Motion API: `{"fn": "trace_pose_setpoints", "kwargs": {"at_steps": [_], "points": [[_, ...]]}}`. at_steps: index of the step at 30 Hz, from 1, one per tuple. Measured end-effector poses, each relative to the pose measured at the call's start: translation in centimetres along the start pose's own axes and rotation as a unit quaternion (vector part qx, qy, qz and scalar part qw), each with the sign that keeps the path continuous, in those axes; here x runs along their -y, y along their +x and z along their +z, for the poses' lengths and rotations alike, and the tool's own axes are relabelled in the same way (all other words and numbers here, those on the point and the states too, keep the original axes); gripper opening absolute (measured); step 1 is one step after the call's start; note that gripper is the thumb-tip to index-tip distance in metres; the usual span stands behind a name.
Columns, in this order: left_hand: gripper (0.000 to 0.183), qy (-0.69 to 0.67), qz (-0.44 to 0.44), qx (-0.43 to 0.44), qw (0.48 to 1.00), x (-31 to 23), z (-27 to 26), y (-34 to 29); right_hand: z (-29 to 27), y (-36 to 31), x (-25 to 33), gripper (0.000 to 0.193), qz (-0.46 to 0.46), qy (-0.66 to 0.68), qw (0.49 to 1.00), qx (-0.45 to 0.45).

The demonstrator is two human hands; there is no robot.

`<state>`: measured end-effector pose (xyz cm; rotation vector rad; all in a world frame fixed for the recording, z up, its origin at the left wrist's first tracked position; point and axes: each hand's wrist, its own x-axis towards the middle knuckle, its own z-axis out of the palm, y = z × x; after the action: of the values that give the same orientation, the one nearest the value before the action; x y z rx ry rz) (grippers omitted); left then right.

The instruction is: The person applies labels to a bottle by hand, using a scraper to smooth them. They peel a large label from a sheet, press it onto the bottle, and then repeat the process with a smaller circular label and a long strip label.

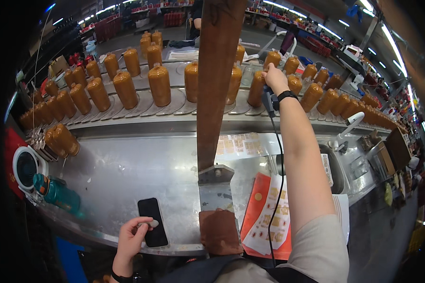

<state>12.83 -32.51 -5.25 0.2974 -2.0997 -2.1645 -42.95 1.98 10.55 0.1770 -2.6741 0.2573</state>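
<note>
My right hand [275, 79] reaches far out to the conveyor, fingers closed at the top of an amber-brown bottle [256, 90]. The hand partly hides the bottle's neck. A black device with a cable [269, 101] hangs at that wrist beside a dark band. Low on the left, my left hand [131, 237] is closed, thumb and fingers together, over the edge of a black phone [152, 221] lying on the metal table. A small whitish piece [152, 223] shows at its fingertips; whether it is held or worn on a finger I cannot tell.
Rows of brown bottles [159, 86] stand on the curved conveyor [174, 104]. A rusty post [215, 94] rises through the middle. Sticker sheets [269, 221] lie on a red folder [250, 207]. A teal flask [61, 194] lies left; a sink with a white tap [347, 129] is right.
</note>
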Motion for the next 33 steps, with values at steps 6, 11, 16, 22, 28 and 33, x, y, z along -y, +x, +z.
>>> {"fn": "trace_pose_setpoints", "kwargs": {"at_steps": [6,11,16,22,28,33], "points": [[0.021,0.002,-0.005,-0.006,1.0,-0.1,-0.2,-0.6,-0.6,-1.8,-1.2,0.035,-0.017,-0.016,0.999,-0.047],[0.021,0.0,0.012,0.014,1.0,-0.4,0.3,-0.4,-4.2,-7.1,-2.5,0.033,-0.037,-0.004,0.997,-0.061],[0.021,0.079,0.037,0.056,0.995,-2.4,0.8,0.3,-15.5,-14.6,-1.4,0.03,-0.236,0.066,0.968,-0.05],[0.053,0.135,0.2,0.195,0.951,-8.2,4.9,2.1,-27.5,-26.3,3.2,0.018,-0.34,0.254,0.886,0.189],[0.095,-0.096,0.21,0.3,0.926,-10.8,14.6,1.0,-23.3,-33.2,7.0,0.018,-0.247,0.484,0.72,0.432],[0.087,-0.154,0.055,0.231,0.959,-7.7,15.8,1.7,-15.9,-35.8,7.1,0.033,-0.128,0.492,0.761,0.403]]}}
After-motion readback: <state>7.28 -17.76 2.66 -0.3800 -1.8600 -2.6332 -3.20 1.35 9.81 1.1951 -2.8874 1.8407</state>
